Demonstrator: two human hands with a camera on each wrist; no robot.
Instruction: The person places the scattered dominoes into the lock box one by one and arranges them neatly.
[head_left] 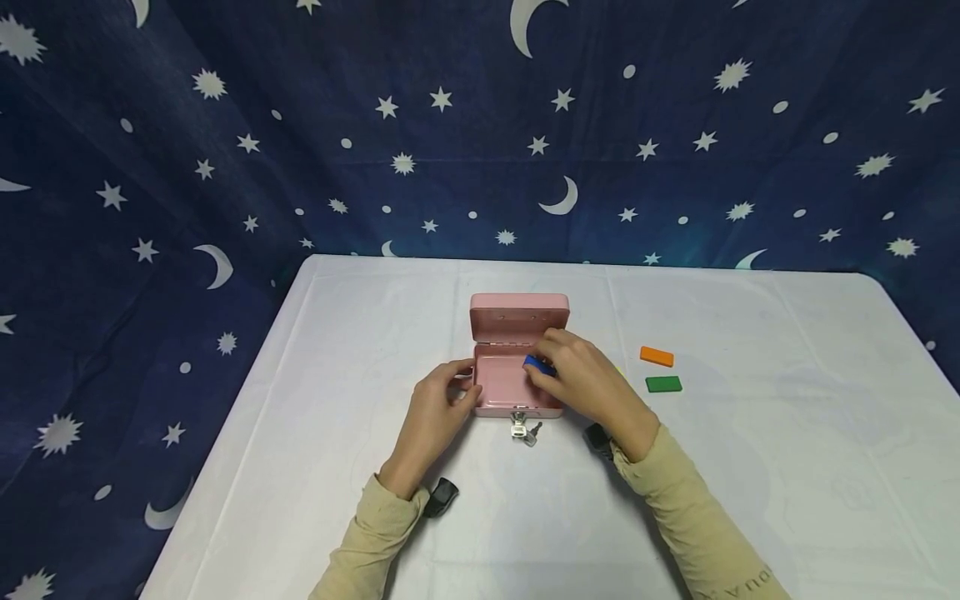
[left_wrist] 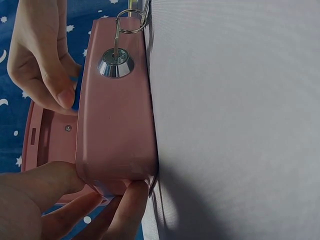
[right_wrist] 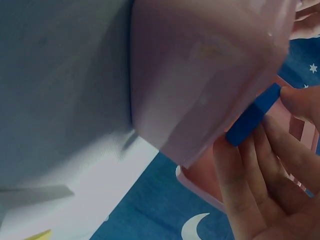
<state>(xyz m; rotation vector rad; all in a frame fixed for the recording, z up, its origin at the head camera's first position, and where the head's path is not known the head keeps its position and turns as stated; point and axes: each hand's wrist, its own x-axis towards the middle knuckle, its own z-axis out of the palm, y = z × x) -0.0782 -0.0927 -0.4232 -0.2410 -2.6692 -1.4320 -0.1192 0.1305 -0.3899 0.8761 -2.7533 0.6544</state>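
Note:
A pink metal cash box (head_left: 520,412) stands on the table with its lid raised at the back. My left hand (head_left: 437,410) grips the box's left side, thumb at the rim and fingers against the outer wall in the left wrist view. My right hand (head_left: 583,375) pinches a blue block (right_wrist: 252,116) between thumb and fingers, over the right part of the box's interior. From the head, only part of that blue block shows. At the front, a key (head_left: 532,434) hangs by the silver lock (head_left: 518,425); the left wrist view shows a key in the round lock (left_wrist: 116,62).
An orange block (head_left: 657,357) and a green block (head_left: 663,384) lie on the white table (head_left: 787,467) to the right of the box. A yellow piece (right_wrist: 39,235) shows partly at the right wrist view's lower edge. A dark blue star-patterned cloth (head_left: 465,133) hangs behind the table.

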